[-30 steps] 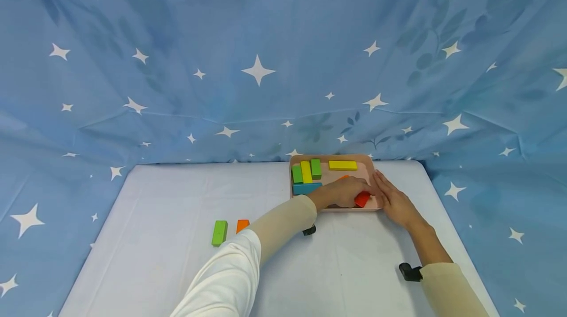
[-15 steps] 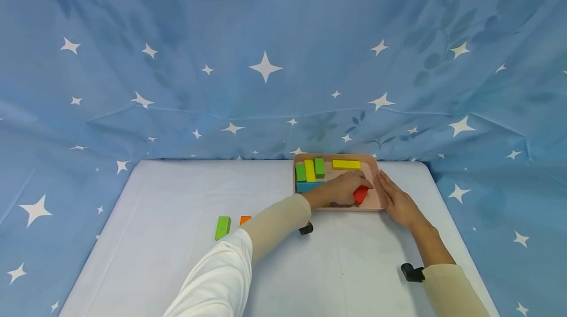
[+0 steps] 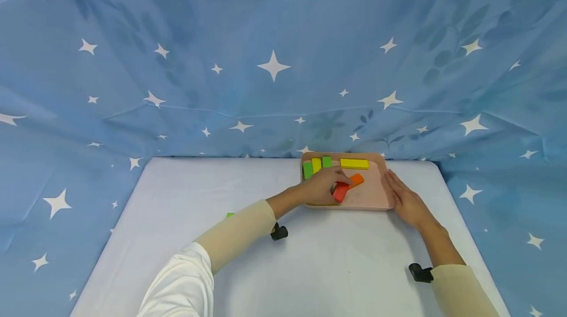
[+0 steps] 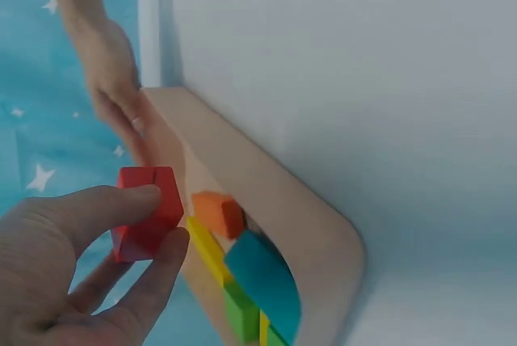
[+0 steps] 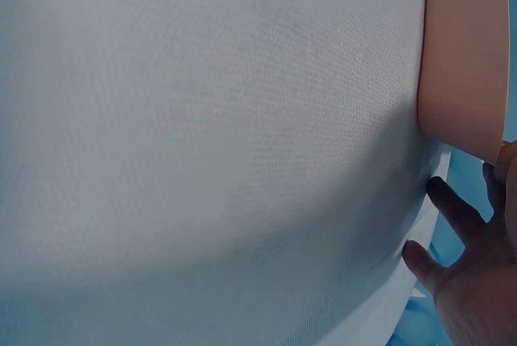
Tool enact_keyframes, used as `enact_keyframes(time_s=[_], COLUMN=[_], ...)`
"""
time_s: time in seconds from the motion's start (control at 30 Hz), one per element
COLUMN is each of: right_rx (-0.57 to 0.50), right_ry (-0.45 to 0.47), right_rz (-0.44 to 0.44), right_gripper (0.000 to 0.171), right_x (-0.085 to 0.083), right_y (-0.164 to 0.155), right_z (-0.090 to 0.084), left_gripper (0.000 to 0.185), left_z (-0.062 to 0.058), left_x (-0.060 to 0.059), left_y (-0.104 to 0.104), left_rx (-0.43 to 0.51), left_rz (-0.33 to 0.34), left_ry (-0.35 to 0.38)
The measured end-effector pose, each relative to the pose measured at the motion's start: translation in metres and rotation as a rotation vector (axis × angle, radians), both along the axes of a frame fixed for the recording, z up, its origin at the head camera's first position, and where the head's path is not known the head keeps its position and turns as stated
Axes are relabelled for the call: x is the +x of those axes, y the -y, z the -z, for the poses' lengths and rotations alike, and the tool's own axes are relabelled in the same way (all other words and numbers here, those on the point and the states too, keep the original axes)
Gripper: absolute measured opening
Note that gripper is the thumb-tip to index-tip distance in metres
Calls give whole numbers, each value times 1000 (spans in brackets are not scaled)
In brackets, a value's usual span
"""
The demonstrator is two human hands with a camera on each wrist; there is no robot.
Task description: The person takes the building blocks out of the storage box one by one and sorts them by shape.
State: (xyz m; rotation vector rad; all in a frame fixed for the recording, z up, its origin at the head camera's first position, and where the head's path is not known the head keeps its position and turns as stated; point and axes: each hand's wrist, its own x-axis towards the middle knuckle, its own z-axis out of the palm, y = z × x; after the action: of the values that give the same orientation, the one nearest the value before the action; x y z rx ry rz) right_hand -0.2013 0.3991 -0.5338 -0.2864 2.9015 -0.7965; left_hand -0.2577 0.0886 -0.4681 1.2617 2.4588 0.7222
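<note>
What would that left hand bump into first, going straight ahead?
Probably the orange block, just beyond the red block in the left hand, though it might pass above; depth is unclear.

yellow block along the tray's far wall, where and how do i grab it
Probably pinch the yellow block across its long sides near the right end, from above: it lies lengthwise along the far wall of the tray, and bare floor shows beyond that end.
</note>
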Motion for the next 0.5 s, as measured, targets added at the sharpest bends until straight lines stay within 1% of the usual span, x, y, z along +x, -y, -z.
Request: enact_keyframes(time_s=[0.2, 0.37, 0.5], right_rx=[-4, -13, -11], right_ry=[-1, 3, -1], right_rz=[-6, -10, -11], right_gripper=[56, 56, 56], right_x=[1, 2, 2], right_y=[-1, 0, 1], right_z=[-2, -3, -2], left_gripper=[50, 55, 57], left_z=[-10, -12, -11], left_x=[14, 31, 45], left_y=[36, 61, 78], left_rx=[-4, -3, 10], left_rz=[-58, -95, -160], left_ry=[4, 66, 124])
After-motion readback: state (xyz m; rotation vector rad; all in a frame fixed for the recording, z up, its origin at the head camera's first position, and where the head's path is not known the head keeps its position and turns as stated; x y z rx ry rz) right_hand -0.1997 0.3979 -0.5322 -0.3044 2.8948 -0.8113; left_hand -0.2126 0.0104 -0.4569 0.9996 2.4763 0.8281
